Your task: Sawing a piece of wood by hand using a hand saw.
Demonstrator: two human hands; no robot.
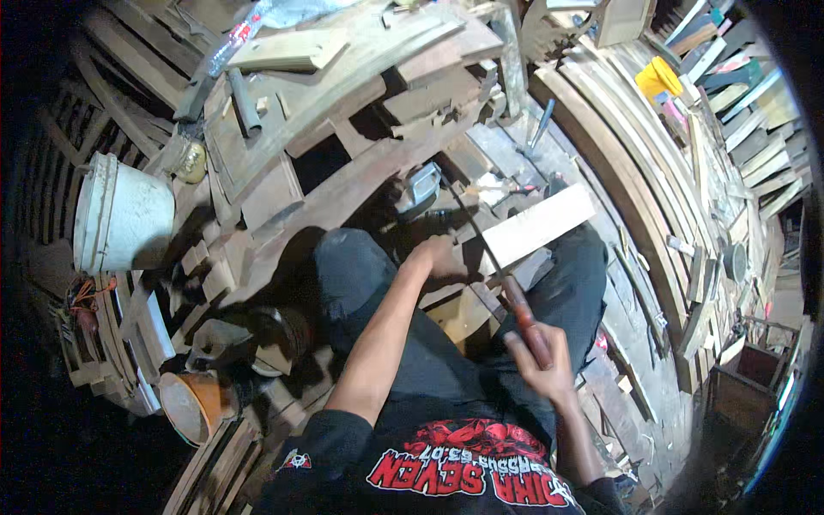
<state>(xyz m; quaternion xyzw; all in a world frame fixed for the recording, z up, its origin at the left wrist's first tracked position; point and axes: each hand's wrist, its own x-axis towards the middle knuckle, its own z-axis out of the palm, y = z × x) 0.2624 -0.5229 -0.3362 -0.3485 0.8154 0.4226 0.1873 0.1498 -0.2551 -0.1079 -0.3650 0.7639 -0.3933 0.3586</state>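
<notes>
My right hand (547, 356) is wrapped around the reddish-brown wooden handle of a long, thin-bladed hand tool (524, 318). Its narrow dark blade slants up and left, crossing near the left end of a pale wooden board (541, 227); whether it is a knife or a saw cannot be made out. The board lies tilted over my right knee, its upper face brightly lit. At the board's shadowed left end, my left hand (439, 257) is closed, seemingly gripping that end; its fingertips are partly hidden.
A metal clamp-like piece (421, 189) sits beyond my left hand. Long stacked planks (609, 163) curve along the right. At left stand a white bucket (129, 215) and an orange bucket (193, 408). A wooden bench (300, 94) with offcuts spans the far side.
</notes>
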